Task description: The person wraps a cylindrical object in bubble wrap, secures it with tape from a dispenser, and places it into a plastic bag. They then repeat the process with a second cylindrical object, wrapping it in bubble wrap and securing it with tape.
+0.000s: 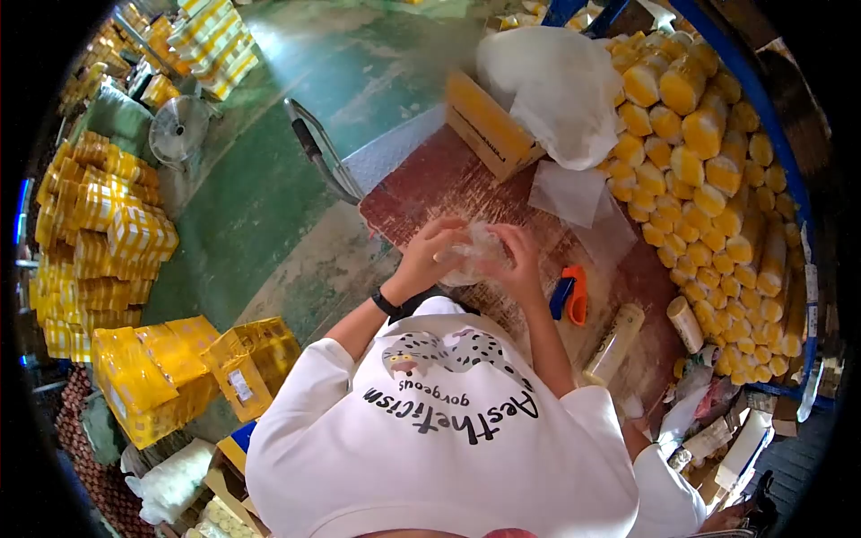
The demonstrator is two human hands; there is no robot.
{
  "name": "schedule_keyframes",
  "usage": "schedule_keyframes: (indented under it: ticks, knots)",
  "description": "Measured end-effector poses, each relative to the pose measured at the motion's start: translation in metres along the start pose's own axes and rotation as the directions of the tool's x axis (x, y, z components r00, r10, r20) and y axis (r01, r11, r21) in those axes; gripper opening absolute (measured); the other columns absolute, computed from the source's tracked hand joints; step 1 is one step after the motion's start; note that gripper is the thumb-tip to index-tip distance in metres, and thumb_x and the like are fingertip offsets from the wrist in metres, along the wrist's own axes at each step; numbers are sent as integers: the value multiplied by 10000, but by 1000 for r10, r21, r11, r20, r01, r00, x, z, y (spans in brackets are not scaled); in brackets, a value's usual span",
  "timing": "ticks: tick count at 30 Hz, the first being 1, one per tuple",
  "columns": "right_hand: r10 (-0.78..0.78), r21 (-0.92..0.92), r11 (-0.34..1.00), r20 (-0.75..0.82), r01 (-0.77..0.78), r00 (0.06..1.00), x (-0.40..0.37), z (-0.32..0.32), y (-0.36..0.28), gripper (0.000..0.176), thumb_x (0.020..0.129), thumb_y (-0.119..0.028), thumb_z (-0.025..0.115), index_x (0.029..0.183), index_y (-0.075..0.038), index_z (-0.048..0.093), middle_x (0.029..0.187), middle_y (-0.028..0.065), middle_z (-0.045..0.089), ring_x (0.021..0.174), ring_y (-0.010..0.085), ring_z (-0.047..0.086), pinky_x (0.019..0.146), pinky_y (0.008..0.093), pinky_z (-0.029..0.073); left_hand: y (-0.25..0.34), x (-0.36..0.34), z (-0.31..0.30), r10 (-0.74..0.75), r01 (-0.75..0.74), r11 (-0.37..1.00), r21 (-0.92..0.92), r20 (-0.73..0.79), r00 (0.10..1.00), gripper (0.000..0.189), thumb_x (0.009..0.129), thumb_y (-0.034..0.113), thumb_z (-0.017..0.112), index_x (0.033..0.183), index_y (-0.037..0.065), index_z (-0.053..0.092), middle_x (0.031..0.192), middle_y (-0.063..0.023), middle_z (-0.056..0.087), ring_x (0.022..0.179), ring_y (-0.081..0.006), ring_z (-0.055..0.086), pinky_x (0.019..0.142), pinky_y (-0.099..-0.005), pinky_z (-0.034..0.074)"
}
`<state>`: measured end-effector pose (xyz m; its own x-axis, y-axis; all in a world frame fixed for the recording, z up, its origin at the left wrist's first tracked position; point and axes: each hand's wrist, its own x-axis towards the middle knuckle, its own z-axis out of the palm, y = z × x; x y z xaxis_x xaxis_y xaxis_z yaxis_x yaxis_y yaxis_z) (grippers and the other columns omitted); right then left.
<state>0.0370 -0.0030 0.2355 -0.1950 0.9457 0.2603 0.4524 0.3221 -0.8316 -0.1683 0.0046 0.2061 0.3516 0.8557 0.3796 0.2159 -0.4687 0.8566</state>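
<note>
Both hands hold a crumpled clear plastic bag [473, 257] above the worn red tabletop [417, 193]. My left hand [429, 258] grips its left side with bent fingers, and a dark band circles that wrist. On the bag's right side, the fingers of my right hand [513, 260] curl round the plastic. To the right of my right hand lies an orange and blue tape dispenser [570, 296]. Flat clear plastic sheets [574, 202] rest on the table beyond it. A clear wrapped roll [614, 344] lies nearer the table's right edge.
An open yellow carton [489, 130] and a white bag [552, 85] stand at the table's far side. Many yellow-ended rolls [708, 179] are stacked at right. Taped boxes [152, 377] stand at left, and a metal handle [314, 148] rises beside the table.
</note>
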Motion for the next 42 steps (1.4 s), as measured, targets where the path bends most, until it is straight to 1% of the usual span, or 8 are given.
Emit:
schedule_keyframes:
  ticks: [6,9,14,25,30,36,39,42]
  knots:
    - [-87,-165,984,-81,73,993,-18,3,1,174,793,-113,692,926,-25,622,870,82,570,758,209,579,681,304,470,1,3,5,192,-140,946,291,-160,968,207,645,-53,657,825,41,614,855,-101,572,848,-311,556,686,-367,455]
    - [-66,-161,986,-155,41,986,-16,-10,-19,113,805,-87,679,847,-22,598,769,49,564,703,163,551,644,269,447,18,15,-3,62,-30,995,99,-341,938,169,656,-76,646,778,31,597,718,-100,524,682,-291,545,575,-358,428]
    - [-225,-18,973,-296,230,928,-19,-37,-73,99,844,-46,637,797,-7,559,738,30,531,675,117,499,632,224,409,78,8,-28,288,-251,956,150,-345,893,123,694,-72,640,795,0,638,779,-96,620,689,-232,600,592,-293,463]
    - [175,286,955,-311,-84,934,-18,-6,-18,148,904,-153,615,895,-11,571,808,2,546,755,99,507,700,233,429,27,15,-8,-108,75,992,-98,-403,909,113,716,-67,648,808,-1,635,755,-80,618,642,-164,575,579,-262,434]
    - [370,471,849,-211,-238,905,-20,5,5,250,876,-244,662,961,-32,558,850,9,548,792,105,509,713,248,433,15,17,-7,-213,180,974,-139,-277,937,202,795,68,686,978,17,616,860,-36,620,782,-113,565,687,-264,458]
    - [150,-30,987,-170,-157,974,-17,3,-17,454,750,-323,774,1020,-50,533,823,55,560,739,145,544,659,281,450,21,1,2,-182,149,978,-142,-256,949,493,732,188,764,1134,14,537,885,-67,606,790,-150,556,710,-296,459]
    - [382,-51,922,-37,-383,924,-22,9,-11,365,745,-229,760,988,-48,556,886,86,592,741,184,595,636,316,475,20,-5,9,-283,260,958,-125,-231,931,451,691,131,746,1076,8,547,839,-87,577,723,-201,561,657,-311,457]
    - [205,-126,968,-89,-215,975,-21,20,-15,257,728,-115,714,941,-49,586,935,107,608,746,252,625,628,357,496,18,-4,12,-238,261,964,48,-271,933,335,673,71,699,977,17,567,806,-105,540,679,-254,555,619,-329,454]
